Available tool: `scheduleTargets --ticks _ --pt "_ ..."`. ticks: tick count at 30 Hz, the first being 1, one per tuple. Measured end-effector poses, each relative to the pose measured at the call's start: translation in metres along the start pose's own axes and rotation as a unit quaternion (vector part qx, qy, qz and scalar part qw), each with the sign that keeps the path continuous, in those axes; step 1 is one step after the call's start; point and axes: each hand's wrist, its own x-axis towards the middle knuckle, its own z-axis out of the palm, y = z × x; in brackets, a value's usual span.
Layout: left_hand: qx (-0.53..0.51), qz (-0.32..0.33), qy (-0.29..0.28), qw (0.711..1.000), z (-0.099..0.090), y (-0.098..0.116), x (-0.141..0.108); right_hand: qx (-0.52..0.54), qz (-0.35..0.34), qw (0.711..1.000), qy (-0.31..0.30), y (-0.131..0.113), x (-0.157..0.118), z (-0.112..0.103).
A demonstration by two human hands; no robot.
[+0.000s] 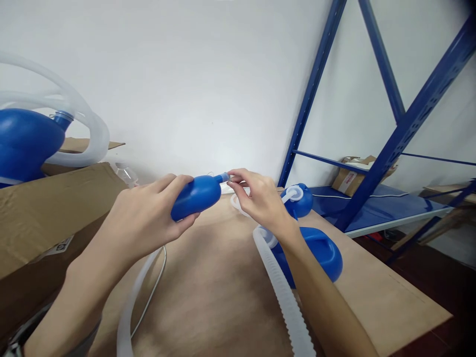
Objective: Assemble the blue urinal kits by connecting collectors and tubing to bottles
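My left hand [156, 213] is wrapped round a smooth blue plastic vessel [203, 194] and holds it tilted above the table. From its right end sticks a narrow neck with a translucent sleeve [224, 177] over it. The fingertips of my right hand [256, 196] pinch together at this sleeve, on what looks like a thin metal clip, too small to make out. Below my left hand, a translucent hose [136, 297] and a thin white cord [153, 287] hang down. Beyond my right forearm lies a blue container with a handle [327, 253], with a ribbed white hose [278, 287] beside it.
A wooden table [394, 292] spreads in front of me. At left, an open cardboard box [59, 213] holds a large blue vessel [26, 141] and a coiled translucent hose [98, 141]. Blue shelving [312, 94] stands at right, with a small carton [347, 181] on it.
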Motion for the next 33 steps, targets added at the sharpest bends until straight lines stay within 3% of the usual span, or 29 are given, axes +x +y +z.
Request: scheduleTargets --ticks 5,10,24,29,33 --pt "0.04 0.037 0.076 0.996 0.002 0.005 0.0 -0.049 -0.043 0.997 0.034 0.003 -0.002 0.004" --pt "0.081 0.101 0.151 0.98 0.011 0.003 0.002 -0.029 -0.011 0.997 0.067 0.004 -0.002 0.005" --pt "0.123 0.199 0.229 0.945 0.01 0.006 0.003 0.073 0.094 0.992 0.051 -0.004 0.001 -0.011" --pt "0.144 0.212 0.257 0.932 0.015 0.004 0.003 0.014 0.05 0.998 0.034 -0.003 0.001 -0.008" --pt "0.14 0.205 0.216 0.944 0.017 0.001 0.004 -0.033 -0.002 0.999 0.017 0.005 0.0 -0.001"
